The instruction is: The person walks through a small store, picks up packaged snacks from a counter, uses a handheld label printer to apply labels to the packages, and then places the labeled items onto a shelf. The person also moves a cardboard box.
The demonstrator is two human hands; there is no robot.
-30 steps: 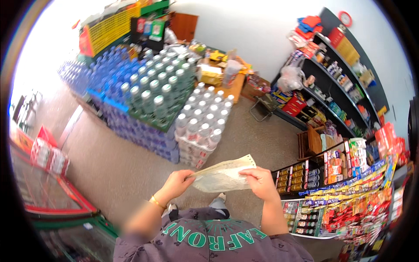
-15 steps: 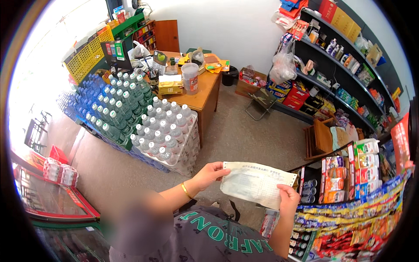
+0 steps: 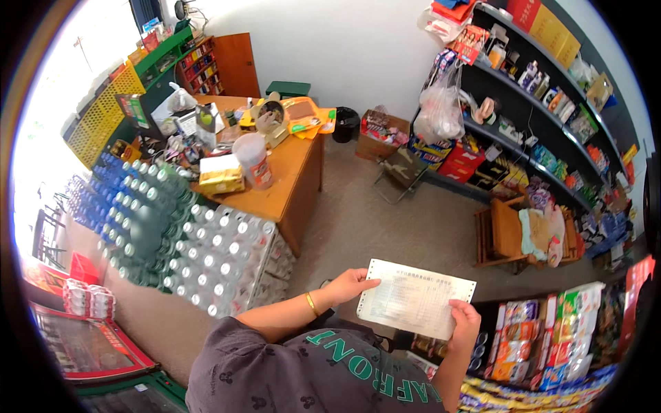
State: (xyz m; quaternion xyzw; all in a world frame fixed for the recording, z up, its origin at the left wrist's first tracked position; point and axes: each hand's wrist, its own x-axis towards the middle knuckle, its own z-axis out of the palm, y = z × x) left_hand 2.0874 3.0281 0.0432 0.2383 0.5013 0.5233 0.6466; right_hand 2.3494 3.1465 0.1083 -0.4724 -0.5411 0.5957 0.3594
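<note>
A printed paper form (image 3: pixel 412 297) with punched holes along its short sides is stretched between my two hands, its printed face up. My left hand (image 3: pixel 348 286), a gold bracelet on its wrist, pinches the form's left edge between thumb and fingers. At the right edge my right hand (image 3: pixel 465 322) grips the form near its lower corner, thumb on the printed face. The sheet lies almost flat, above the floor and just in front of my grey T-shirt (image 3: pixel 289 368). Its print is too small to make out.
Packed water bottles (image 3: pixel 220 248) stand at the left, against a wooden desk (image 3: pixel 296 175) with a clear plastic tub (image 3: pixel 253 162) on it. A folding stool (image 3: pixel 401 172) and wooden chair (image 3: pixel 506 230) are beyond. Shelves (image 3: pixel 509 79) line the right; snack packs (image 3: pixel 571 330) hang nearby.
The form now lies flatter and smoother, with its printing more visible. Both hands keep their grip. The view has turned, so the desk and bottles appear farther left.
</note>
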